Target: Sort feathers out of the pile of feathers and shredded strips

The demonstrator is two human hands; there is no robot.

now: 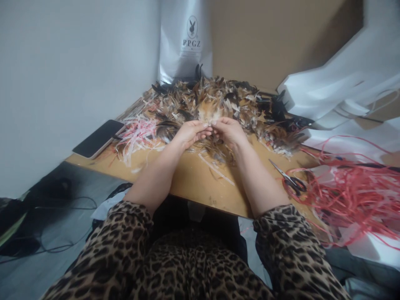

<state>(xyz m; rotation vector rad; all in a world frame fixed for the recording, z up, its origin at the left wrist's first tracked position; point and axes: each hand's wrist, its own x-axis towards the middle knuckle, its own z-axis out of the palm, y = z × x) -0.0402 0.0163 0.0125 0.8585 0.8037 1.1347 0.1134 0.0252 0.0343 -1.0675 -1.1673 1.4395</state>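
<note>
My left hand [193, 132] and my right hand [229, 130] meet over the front of a feather pile, fingertips pinched close together. Between them they hold a small bunch of feathers [209, 111], tan and fluffy, fanning upward away from me. Whether a tie or string is at its base is hidden by my fingers. Behind and around the hands spreads a large heap of brown, black and cream feathers [184, 98]. A few loose brown feathers [218, 152] lie on the table just below my hands.
On the wooden table [193, 179], a phone [98, 138] lies at the left edge beside pink and white strips [137, 131]. Scissors [290, 179] rest at right, next to a tangle of red string [356, 196]. A silver bag [186, 54] stands behind; white sheeting [340, 83] hangs right.
</note>
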